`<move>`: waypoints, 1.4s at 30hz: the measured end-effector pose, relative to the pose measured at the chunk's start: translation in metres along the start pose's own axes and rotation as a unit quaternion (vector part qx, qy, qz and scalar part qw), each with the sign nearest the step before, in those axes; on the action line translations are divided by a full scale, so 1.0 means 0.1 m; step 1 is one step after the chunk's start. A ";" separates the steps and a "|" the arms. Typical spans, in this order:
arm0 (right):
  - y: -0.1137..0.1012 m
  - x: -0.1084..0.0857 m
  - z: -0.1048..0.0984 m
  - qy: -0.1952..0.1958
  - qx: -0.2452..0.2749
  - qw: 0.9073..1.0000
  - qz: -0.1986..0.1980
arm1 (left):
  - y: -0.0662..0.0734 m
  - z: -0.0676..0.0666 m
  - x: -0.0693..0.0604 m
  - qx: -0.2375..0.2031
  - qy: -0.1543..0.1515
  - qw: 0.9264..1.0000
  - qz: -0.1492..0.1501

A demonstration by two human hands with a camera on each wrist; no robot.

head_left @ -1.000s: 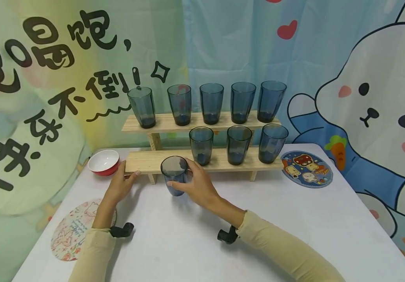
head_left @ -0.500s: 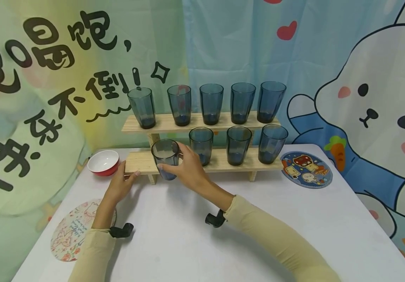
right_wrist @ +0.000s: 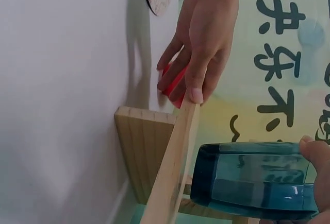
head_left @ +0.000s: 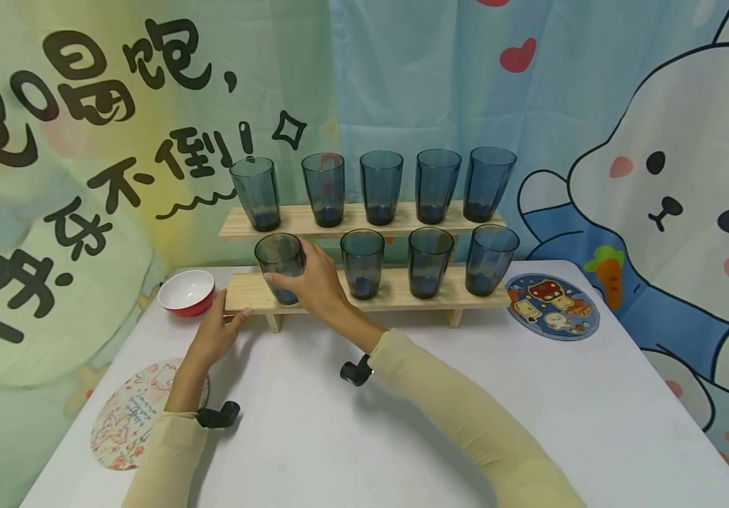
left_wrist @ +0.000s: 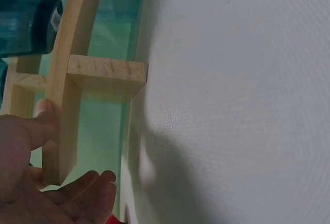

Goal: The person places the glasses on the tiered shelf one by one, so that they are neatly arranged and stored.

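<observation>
My right hand (head_left: 318,286) grips a tinted blue drinking glass (head_left: 279,255), thumb toward the near side. The glass is upright over the left part of the lower wooden shelf (head_left: 246,291); in the right wrist view its base (right_wrist: 202,177) is right by the board, and I cannot tell whether they touch. My left hand (head_left: 213,333) holds the left end of that shelf. In the left wrist view its thumb (left_wrist: 44,116) lies against one face of the board, with other fingers on the far side.
Three matching glasses (head_left: 362,264) stand along the lower shelf, and several more line the upper shelf (head_left: 294,215). A red and white bowl (head_left: 186,291) sits left of the rack. Round mats lie at left (head_left: 123,423) and right (head_left: 553,305) on the white table (head_left: 313,451).
My right hand has carried the glass up, leftward and away from me, from in front of the lower shelf to above its left part. The left hand stays at the shelf end.
</observation>
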State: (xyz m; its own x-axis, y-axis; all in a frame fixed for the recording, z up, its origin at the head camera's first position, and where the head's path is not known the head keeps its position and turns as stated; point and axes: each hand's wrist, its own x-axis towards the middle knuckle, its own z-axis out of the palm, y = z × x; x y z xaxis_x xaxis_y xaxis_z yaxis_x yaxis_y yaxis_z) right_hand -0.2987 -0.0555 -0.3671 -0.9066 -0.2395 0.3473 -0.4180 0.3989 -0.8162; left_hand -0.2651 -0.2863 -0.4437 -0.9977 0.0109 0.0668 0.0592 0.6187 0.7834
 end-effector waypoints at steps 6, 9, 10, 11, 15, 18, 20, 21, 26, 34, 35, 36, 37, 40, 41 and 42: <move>0.01 0.07 0.02 0.002 0.001 1.000 -0.002 | 0.00 -0.01 0.00 0.003 0.003 1.000 0.001; 0.02 0.09 0.03 0.003 0.003 1.000 0.000 | 0.00 -0.01 0.00 0.006 0.004 1.000 0.001; 0.03 0.10 0.03 0.003 0.002 1.000 0.001 | 0.00 -0.01 0.00 0.007 0.003 1.000 0.001; 0.04 0.10 0.03 0.002 0.002 1.000 0.002 | 0.00 -0.01 0.00 0.007 0.003 1.000 0.001; 0.09 0.12 0.04 -0.001 0.002 1.000 0.003 | 0.00 -0.01 0.01 0.004 0.003 1.000 0.003; 0.12 0.12 0.04 -0.001 0.005 1.000 0.004 | 0.00 -0.01 0.01 0.001 0.001 1.000 0.002; 0.13 0.11 0.04 0.000 0.007 1.000 0.008 | 0.00 0.00 0.01 0.000 0.000 1.000 0.001; 0.14 0.11 0.03 0.000 0.009 1.000 0.010 | -0.01 0.01 0.02 -0.001 -0.001 1.000 0.000; 0.18 0.11 0.02 -0.009 0.007 1.000 0.017 | -0.01 0.03 0.05 -0.008 0.001 1.000 0.008; 0.26 0.09 -0.01 -0.032 -0.012 0.999 0.026 | 0.01 0.05 0.11 -0.004 0.005 1.000 0.021; 0.27 0.06 -0.01 -0.038 -0.018 0.999 0.033 | 0.01 0.05 0.11 -0.002 0.008 1.000 0.025; 0.28 0.03 -0.02 -0.045 -0.022 0.998 0.041 | 0.01 0.05 0.11 0.001 0.011 1.000 0.027; 0.29 -0.01 -0.02 -0.052 -0.026 0.997 0.048 | 0.01 0.05 0.10 0.007 0.015 0.999 0.029; 0.31 -0.15 -0.07 -0.071 -0.034 0.995 0.056 | 0.03 0.03 0.08 0.031 0.027 0.999 0.015; 0.32 -0.21 -0.11 -0.080 -0.035 0.995 0.054 | 0.05 0.02 0.07 0.041 0.029 0.999 0.006; 0.33 -0.27 -0.15 -0.089 -0.034 0.994 0.048 | 0.06 0.01 0.06 0.052 0.030 0.998 -0.004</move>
